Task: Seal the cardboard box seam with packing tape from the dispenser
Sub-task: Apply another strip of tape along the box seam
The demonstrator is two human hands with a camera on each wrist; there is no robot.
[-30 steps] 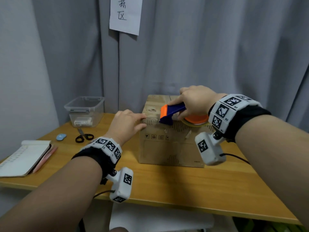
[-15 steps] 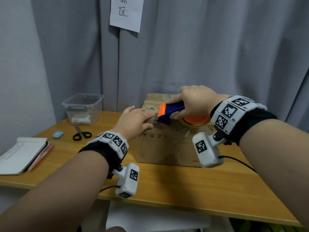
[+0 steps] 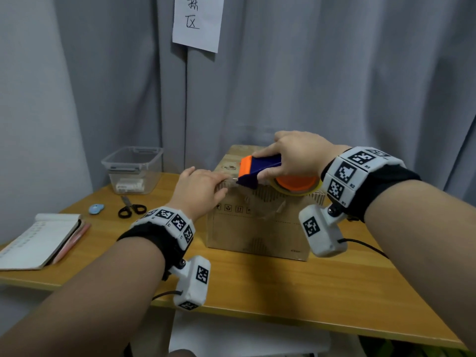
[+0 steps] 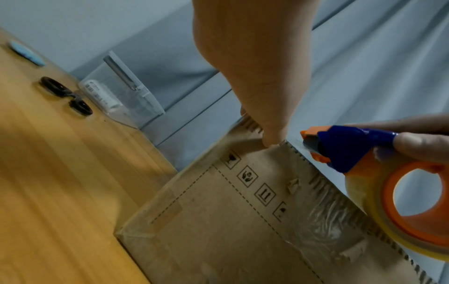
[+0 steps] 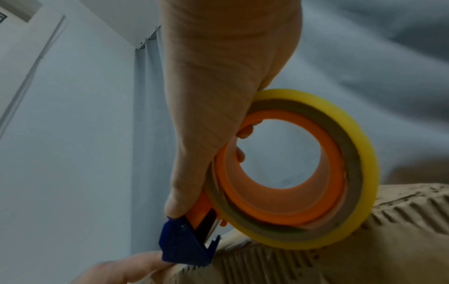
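A brown cardboard box [image 3: 257, 228] stands on the wooden table [image 3: 257, 292]. My right hand [image 3: 296, 155] grips a blue and orange tape dispenser [image 3: 257, 167] with a yellowish tape roll [image 3: 296, 185]. The roll rests on the box's top front edge. Seen from the right wrist, the roll [image 5: 359, 163] touches the cardboard [image 5: 364, 249] and the blue nose [image 5: 184, 244] points down at the edge. My left hand [image 3: 201, 189] presses on the box's top left front edge just beside the nose, its thumb [image 4: 272, 138] on the front rim. Old clear tape scraps cling to the box front [image 4: 243, 230].
A clear plastic bin [image 3: 134, 168] stands at the back left, with black scissors [image 3: 131, 208] and a small blue object [image 3: 95, 208] in front of it. A notebook [image 3: 38, 240] with a pink pen [image 3: 74, 238] lies at the left edge. Grey curtain hangs behind the box.
My left hand's fingers have crept slightly closer to the dispenser's nose along the box edge. The right hand keeps the dispenser at about the same spot.
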